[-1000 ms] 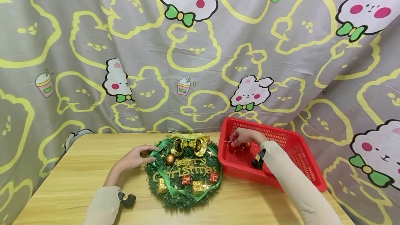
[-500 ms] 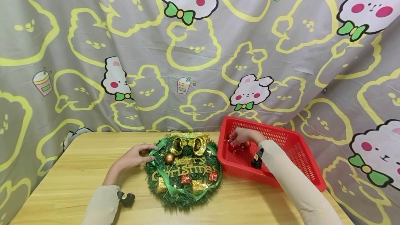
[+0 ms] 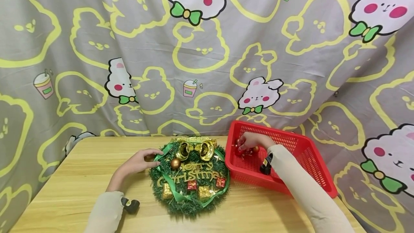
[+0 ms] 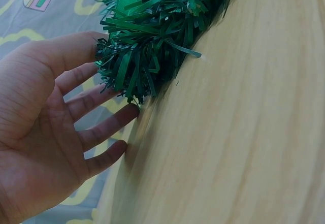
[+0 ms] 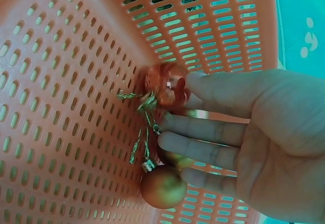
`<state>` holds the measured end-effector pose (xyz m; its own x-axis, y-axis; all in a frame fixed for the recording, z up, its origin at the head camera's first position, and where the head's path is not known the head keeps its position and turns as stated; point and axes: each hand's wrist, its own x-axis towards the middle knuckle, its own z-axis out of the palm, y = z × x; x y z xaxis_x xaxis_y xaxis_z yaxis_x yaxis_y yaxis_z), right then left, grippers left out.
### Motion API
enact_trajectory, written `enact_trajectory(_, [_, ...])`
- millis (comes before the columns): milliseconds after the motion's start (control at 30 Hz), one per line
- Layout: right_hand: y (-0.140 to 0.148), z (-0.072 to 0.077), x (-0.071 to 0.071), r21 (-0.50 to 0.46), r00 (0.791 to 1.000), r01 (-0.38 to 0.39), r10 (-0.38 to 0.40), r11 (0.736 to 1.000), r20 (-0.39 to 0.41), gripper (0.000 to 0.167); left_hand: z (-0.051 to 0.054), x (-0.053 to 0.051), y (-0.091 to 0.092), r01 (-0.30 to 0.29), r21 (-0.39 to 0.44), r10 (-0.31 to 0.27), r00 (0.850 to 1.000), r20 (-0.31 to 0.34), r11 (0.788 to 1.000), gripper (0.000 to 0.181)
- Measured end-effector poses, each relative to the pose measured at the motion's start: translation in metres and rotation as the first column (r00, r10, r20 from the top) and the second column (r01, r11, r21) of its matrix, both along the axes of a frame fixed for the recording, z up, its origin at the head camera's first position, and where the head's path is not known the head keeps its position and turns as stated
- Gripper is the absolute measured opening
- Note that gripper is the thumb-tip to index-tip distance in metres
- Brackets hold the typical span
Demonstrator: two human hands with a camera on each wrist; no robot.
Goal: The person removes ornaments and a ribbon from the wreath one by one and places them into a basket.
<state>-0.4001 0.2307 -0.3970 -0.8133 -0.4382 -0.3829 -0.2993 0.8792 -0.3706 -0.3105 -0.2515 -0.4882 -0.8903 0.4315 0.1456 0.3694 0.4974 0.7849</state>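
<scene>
Red basket [image 3: 284, 141], lower right of the head view, beside the wreath [image 3: 194, 175], lower centre. The left hand [image 3: 140, 163], fingers extended and loose, lies along the wreath's left edge. The right hand [image 5: 269, 137], the nearer of the two to the ornaments, reaches into the basket's left end. The red ornament [image 5: 170, 87], upper centre of the right wrist view, is rounded, without evident long axis, and lies just left of the thumb tip, touching it; whether it is pinched cannot be told. The gold ball [image 5: 163, 186] lies below, lower centre.
</scene>
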Motion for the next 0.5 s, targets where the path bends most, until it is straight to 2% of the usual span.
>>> enact_trajectory(233, [-0.001,0.005,-0.001,0.018,1.000,-0.023,0.023,1.000,-0.010,0.025,0.001,0.000,0.000,0.007,0.007,-0.007,1.000,0.004,1.000,0.042])
enact_trajectory(500, [-0.002,0.011,-0.002,0.011,1.000,-0.016,0.016,1.000,-0.004,0.024,0.003,0.001,0.002,0.011,0.004,-0.010,1.000,-0.017,1.000,0.041])
